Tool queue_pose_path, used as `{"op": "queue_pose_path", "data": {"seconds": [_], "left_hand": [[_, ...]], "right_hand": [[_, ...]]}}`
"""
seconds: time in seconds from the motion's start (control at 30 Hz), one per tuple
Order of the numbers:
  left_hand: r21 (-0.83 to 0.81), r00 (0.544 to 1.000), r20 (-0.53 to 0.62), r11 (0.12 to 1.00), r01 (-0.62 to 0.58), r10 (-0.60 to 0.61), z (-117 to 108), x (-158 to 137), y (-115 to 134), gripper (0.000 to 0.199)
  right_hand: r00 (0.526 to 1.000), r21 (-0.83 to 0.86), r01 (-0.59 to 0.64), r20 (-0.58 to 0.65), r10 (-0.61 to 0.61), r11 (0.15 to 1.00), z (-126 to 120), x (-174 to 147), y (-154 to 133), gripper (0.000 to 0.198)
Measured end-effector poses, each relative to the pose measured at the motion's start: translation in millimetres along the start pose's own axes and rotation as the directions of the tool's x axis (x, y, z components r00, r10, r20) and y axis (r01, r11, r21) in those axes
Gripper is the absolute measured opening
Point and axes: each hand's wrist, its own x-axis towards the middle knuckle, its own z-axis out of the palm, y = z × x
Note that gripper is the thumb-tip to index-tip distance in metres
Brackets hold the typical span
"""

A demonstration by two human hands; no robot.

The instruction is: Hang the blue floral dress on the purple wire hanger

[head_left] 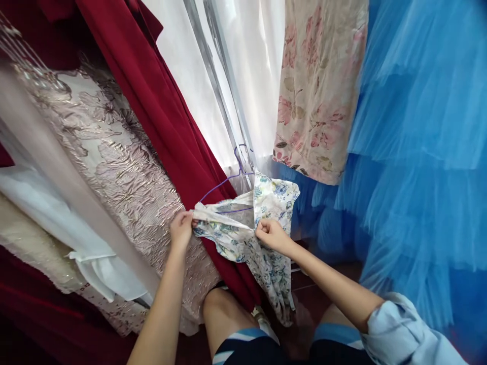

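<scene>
A floral garment (pixel 238 246) is being held between both hands, in front of a red cloth (pixel 167 132). Its edge is being pinched between the left hand's (pixel 181 229) thumb and fingers; the front opening is being gripped by the right hand's (pixel 271 236) curled fingers. A purple hanger (pixel 219 187) is being partly covered by the garment, near metal poles (pixel 211 71).

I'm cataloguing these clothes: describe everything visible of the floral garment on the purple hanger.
The floral garment is whitish, thin-looking cloth printed with blue and green flowers. It hangs partly before dark red fabric, neckline gaping to show the purple hanger, lower part draping loosely. The left hand grips one shoulder edge; the right hand pinches the neckline edge.
</scene>
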Motion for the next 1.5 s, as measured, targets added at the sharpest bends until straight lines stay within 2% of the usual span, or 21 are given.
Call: {"op": "queue_pose_path", "data": {"seconds": [0.07, 0.13, 0.23, 0.3, 0.4, 0.47, 0.57, 0.67, 0.7, 0.77, 0.87, 0.9, 0.93, 0.97, 1.07, 1.1, 1.13, 1.23, 1.33, 1.37, 1.5], "left_hand": [[0.060, 0.986, 0.140, 0.995, 0.085, -0.092, 3, -14, -21, 0.016], [0.122, 0.932, 0.347, 0.991, 0.062, -0.102, 8, -34, -31, 0.019], [0.095, 0.799, 0.601, 0.991, -0.098, 0.021, 20, -66, -21, 0.028], [0.014, 0.750, 0.646, 0.980, -0.198, 0.142, 33, -87, -2, 0.030], [-0.057, 0.695, 0.642, 0.924, -0.377, 0.323, 57, -113, 35, 0.026], [-0.110, 0.659, 0.624, 0.882, -0.458, 0.420, 74, -125, 55, 0.025], [-0.230, 0.656, 0.622, 0.901, -0.368, 0.427, 91, -135, 65, 0.024], [-0.312, 0.618, 0.737, 0.949, -0.049, 0.274, 97, -141, 49, 0.030], [-0.305, 0.564, 0.797, 0.950, 0.067, 0.216, 97, -144, 41, 0.034], [-0.230, 0.397, 0.909, 0.947, 0.225, 0.126, 96, -154, 26, 0.040], [-0.089, 0.122, 0.991, 0.948, 0.307, 0.053, 95, -173, 12, 0.038], [-0.073, 0.072, 0.996, 0.941, 0.331, 0.051, 96, -179, 10, 0.036], [-0.088, 0.075, 0.995, 0.929, 0.358, 0.066, 98, -185, 9, 0.035], [-0.137, 0.137, 0.986, 0.918, 0.373, 0.092, 101, -189, 10, 0.037], [-0.317, 0.449, 0.879, 0.900, 0.299, 0.160, 113, -199, 15, 0.060], [-0.339, 0.499, 0.850, 0.899, 0.277, 0.167, 116, -200, 18, 0.063], [-0.342, 0.509, 0.845, 0.898, 0.276, 0.165, 119, -202, 21, 0.062], [-0.313, 0.452, 0.880, 0.892, 0.327, 0.143, 120, -205, 29, 0.054], [-0.317, 0.461, 0.875, 0.895, 0.313, 0.148, 114, -210, 30, 0.053], [-0.320, 0.437, 0.884, 0.894, 0.312, 0.164, 112, -213, 28, 0.057], [-0.243, 0.169, 0.965, 0.918, 0.314, 0.198, 110, -235, 14, 0.087]], "right_hand": [[1.000, -0.079, -0.015, 0.025, 0.017, 0.997, -5, -4, 8, 0.015], [0.996, -0.205, -0.033, 0.076, 0.049, 0.978, -14, -9, 17, 0.015], [0.988, -0.453, -0.037, 0.118, 0.102, 0.890, -26, -20, 24, 0.010], [0.994, -0.533, 0.011, 0.097, 0.049, 0.846, -29, -26, 22, 0.012], [0.967, -0.371, 0.164, 0.242, -0.075, 0.914, -24, -29, 9, 0.054], [0.920, -0.135, 0.156, 0.380, -0.094, 0.978, -18, -27, -2, 0.051], [0.924, 0.028, 0.045, 0.380, -0.052, 0.999, -19, -24, -17, 0.023], [0.949, -0.092, 0.132, 0.299, -0.099, 0.987, -34, -27, -30, 0.029], [0.949, -0.135, 0.194, 0.276, -0.151, 0.972, -41, -28, -34, 0.027], [0.942, -0.177, 0.305, 0.198, -0.270, 0.936, -57, -31, -41, 0.025], [0.937, -0.178, 0.343, -0.011, -0.350, 0.922, -76, -32, -47, 0.028], [0.937, -0.170, 0.326, -0.073, -0.342, 0.930, -80, -32, -48, 0.029], [0.941, -0.157, 0.303, -0.108, -0.321, 0.940, -82, -32, -49, 0.031], [0.948, -0.139, 0.281, -0.112, -0.297, 0.949, -82, -32, -51, 0.033], [0.950, -0.141, 0.311, 0.022, -0.311, 0.940, -72, -36, -54, 0.033], [0.937, -0.166, 0.350, 0.069, -0.343, 0.922, -68, -37, -54, 0.031], [0.921, -0.195, 0.389, 0.097, -0.377, 0.901, -64, -39, -55, 0.030], [0.919, -0.252, 0.390, 0.050, -0.391, 0.886, -62, -44, -55, 0.030], [0.961, -0.255, 0.246, -0.060, -0.269, 0.935, -70, -47, -58, 0.037], [0.970, -0.243, 0.201, -0.085, -0.227, 0.949, -73, -47, -60, 0.040], [0.982, -0.134, 0.147, -0.100, -0.161, 0.980, -74, -47, -69, 0.044]]}}
